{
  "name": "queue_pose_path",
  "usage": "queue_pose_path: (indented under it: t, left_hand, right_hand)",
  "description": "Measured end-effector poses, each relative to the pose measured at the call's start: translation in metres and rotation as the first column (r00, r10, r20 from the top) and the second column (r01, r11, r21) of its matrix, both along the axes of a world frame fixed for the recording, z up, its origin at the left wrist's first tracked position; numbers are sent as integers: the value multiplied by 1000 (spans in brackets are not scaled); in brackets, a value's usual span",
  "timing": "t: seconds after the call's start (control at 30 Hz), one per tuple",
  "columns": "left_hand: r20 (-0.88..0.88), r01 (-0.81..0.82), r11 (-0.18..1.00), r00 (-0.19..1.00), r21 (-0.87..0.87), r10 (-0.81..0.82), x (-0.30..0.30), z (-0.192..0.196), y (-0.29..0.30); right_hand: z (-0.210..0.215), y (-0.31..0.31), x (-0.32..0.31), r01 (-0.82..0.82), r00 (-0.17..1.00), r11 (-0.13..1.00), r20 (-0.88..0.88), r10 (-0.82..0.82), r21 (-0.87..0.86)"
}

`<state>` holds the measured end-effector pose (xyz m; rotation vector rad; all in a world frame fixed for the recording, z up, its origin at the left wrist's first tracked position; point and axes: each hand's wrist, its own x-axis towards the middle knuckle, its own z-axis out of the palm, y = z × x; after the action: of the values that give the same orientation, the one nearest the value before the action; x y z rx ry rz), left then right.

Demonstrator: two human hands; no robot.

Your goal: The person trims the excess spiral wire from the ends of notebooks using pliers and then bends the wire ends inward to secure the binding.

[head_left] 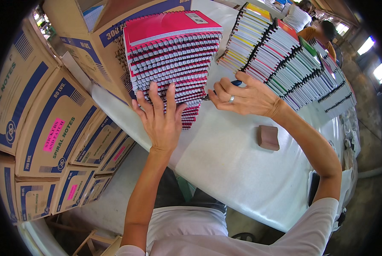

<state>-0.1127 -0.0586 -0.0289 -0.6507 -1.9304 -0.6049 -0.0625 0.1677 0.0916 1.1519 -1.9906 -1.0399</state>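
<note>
Spiral notebooks (170,64) are standing stacked on the table (225,162) beside a carton (82,57) in the head view. My left hand (159,128) is resting on their coils, fingers spread, gripping nothing; my right hand (253,97) is gripping a blue-handled tool (237,82) near the stack. I'm probably working along the bindings; the next move is calling for steady left fingers and careful tool placement.
</note>
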Motion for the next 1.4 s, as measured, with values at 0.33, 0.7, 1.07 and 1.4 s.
queue_pose_path:
  t: [0.33, 0.7, 1.07, 1.4]
  left_hand:
    - [-31, 66, 996, 997, 55, -65, 0, 1, -2]
    - [-47, 28, 997, 999, 78, -24, -7, -1, 0]
    - [-31, 35, 993, 999, 113, -32, -5, -2, -2]
    - [-43, 20, 994, 999, 111, -15, -6, 12, -8]
  right_hand:
    - [-3, -55, 38, 571, 807, 821, 185, -561, -3]
    - [20, 5, -11, 9, 1000, 999, 21, -10, 46]
    - [16, -61, 34, 659, 718, 751, 258, -646, 43]
    - [34, -6, -6, -44, 997, 999, 71, 43, 12]
